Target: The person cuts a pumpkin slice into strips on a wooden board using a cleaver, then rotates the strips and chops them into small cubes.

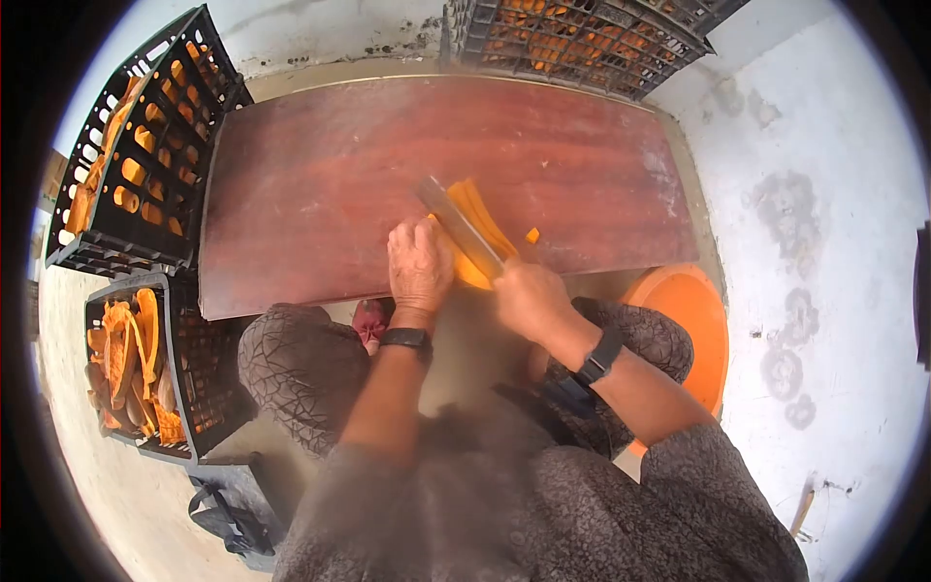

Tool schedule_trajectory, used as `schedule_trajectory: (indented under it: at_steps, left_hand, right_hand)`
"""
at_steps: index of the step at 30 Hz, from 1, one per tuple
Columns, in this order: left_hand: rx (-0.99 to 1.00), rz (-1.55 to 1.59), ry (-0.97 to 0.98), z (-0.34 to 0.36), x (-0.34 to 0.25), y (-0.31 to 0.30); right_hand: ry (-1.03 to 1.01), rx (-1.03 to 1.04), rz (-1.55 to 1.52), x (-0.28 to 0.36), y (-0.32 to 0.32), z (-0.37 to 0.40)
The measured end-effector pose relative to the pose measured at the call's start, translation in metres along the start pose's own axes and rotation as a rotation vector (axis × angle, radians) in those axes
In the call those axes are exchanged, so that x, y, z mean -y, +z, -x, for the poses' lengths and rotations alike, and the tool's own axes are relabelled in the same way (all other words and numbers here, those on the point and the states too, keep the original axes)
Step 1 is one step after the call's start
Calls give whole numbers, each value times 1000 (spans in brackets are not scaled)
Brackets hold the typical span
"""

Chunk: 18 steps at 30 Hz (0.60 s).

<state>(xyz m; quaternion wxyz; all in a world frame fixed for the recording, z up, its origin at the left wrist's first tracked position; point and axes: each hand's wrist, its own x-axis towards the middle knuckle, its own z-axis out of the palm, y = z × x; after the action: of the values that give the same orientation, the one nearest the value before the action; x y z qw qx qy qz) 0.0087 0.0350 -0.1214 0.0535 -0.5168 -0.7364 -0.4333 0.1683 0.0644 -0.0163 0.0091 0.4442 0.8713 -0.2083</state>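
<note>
My right hand is closed round the handle of a cleaver, whose blade points up and to the left. The blade lies across an orange piece of pumpkin at the near edge of the reddish board. On the left side of the blade, my left hand has its fingers curled and pressed on the pumpkin piece. Part of the pumpkin is hidden under the blade and the fingers. A small orange chunk lies on the board right of the blade.
Black crates of pumpkin pieces stand at the upper left, lower left and far back. An orange basin sits by my right knee, near the white wall. A black bag lies at the lower left.
</note>
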Motion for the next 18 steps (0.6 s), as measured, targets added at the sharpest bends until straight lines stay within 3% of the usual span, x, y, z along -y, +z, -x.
schedule_trajectory:
  at_steps: [10, 18]
  left_hand:
    - [24, 29, -59, 0, -2, 2]
    - [-3, 33, 6, -2, 1, 3]
  right_hand:
    - [87, 29, 38, -1, 4, 20]
    - [21, -75, -4, 2, 5, -2]
